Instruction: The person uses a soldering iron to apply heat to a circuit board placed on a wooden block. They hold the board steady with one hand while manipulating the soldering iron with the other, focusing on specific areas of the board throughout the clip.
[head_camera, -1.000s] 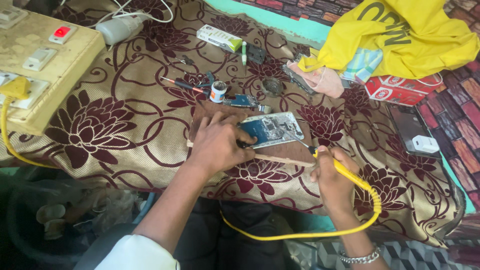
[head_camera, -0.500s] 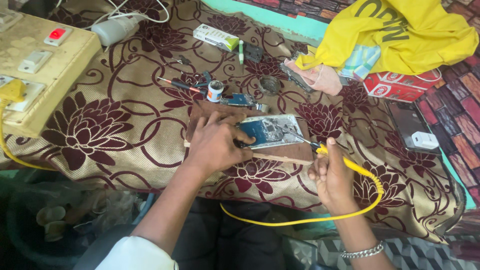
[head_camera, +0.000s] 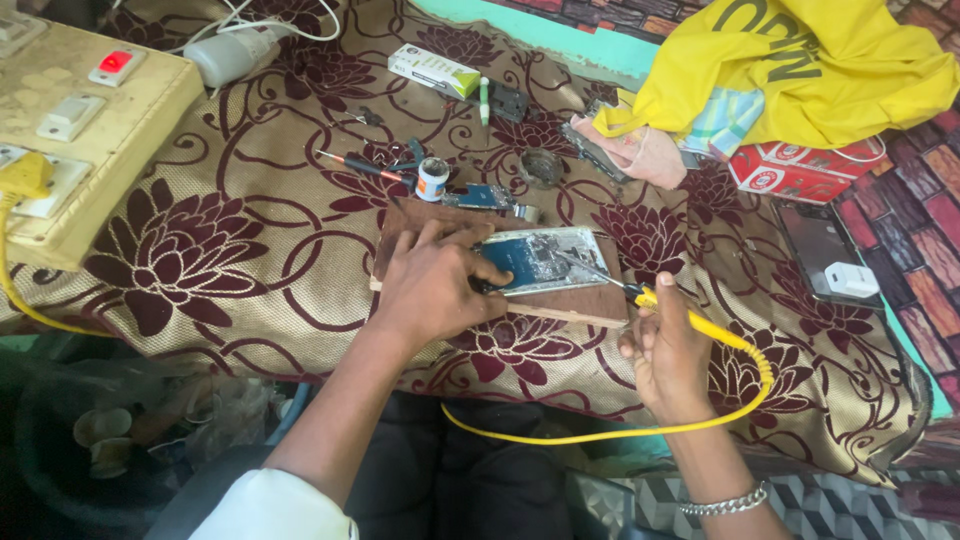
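Observation:
An opened phone with its insides showing lies on a brown wooden board on a flowered cloth. My left hand rests on the board and presses on the phone's left end. My right hand grips a yellow soldering iron by its handle. The iron's thin metal tip points up-left and reaches over the phone's right half. A yellow cord loops from the iron down below my wrist.
A small round tin, a screwdriver, a white box and small parts lie behind the board. A switchboard stands at the left. A yellow bag, a red box and a dark phone with a white charger are on the right.
My right hand has shifted the soldering iron so that its tip now lies over the phone's right half. My left hand has stayed pressed on the phone.

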